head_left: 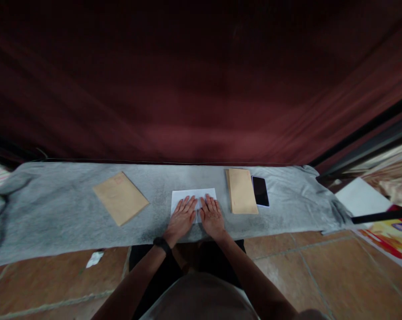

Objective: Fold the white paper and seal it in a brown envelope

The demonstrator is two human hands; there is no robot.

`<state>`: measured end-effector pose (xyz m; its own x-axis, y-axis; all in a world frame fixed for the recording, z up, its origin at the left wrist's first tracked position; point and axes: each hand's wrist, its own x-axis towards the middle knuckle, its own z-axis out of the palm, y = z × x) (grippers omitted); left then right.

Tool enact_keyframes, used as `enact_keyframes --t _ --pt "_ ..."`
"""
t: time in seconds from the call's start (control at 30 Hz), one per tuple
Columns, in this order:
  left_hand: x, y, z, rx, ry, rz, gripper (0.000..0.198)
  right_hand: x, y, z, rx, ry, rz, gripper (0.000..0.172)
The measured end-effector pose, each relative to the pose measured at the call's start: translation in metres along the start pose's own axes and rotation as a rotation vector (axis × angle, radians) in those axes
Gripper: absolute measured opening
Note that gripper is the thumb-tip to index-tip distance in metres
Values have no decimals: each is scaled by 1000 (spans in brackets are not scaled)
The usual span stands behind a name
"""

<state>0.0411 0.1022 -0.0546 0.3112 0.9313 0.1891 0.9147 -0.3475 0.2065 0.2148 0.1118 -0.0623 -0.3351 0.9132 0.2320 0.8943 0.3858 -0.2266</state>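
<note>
A white sheet of paper (191,196) lies on the grey cloth (61,222) straight ahead of me. My left hand (182,218) rests flat on its left part, fingers stretched out, with a black band on the wrist. My right hand (212,215) lies flat beside it on the sheet's right part, fingers out too. Neither hand holds anything.
A single brown envelope (120,198) lies on the cloth to the left. A stack of brown envelopes (241,190) lies to the right, with a black phone (260,191) beside it. A dark red curtain hangs behind. White sheets (362,197) and a colourful print (392,238) lie on the tiled floor at right.
</note>
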Motion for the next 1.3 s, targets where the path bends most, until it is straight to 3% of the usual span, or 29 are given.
enact_keyframes --t 0.17,0.37,0.67,0.77,0.87,1.1,1.3 --pt "-34 13 1 -37 -32 140 49 5 7 -8 89 -53 -32 45" --pt "-55 7 2 -16 -39 177 49 14 1 -7 247 -132 -351 41" --pt "-52 4 0 18 -61 257 50 62 8 9 88 -103 -271 46" --pt "-51 4 -2 6 -68 276 50 66 7 8 94 -110 -244 45" --pt "-51 5 -4 -26 -65 278 48 49 5 1 118 -118 -252 44" --pt "-47 12 -12 -67 -51 221 48 -25 12 -18 170 -127 -304 46" --pt "-27 5 -14 -76 -87 148 50 -36 14 -29 154 -137 -325 47"
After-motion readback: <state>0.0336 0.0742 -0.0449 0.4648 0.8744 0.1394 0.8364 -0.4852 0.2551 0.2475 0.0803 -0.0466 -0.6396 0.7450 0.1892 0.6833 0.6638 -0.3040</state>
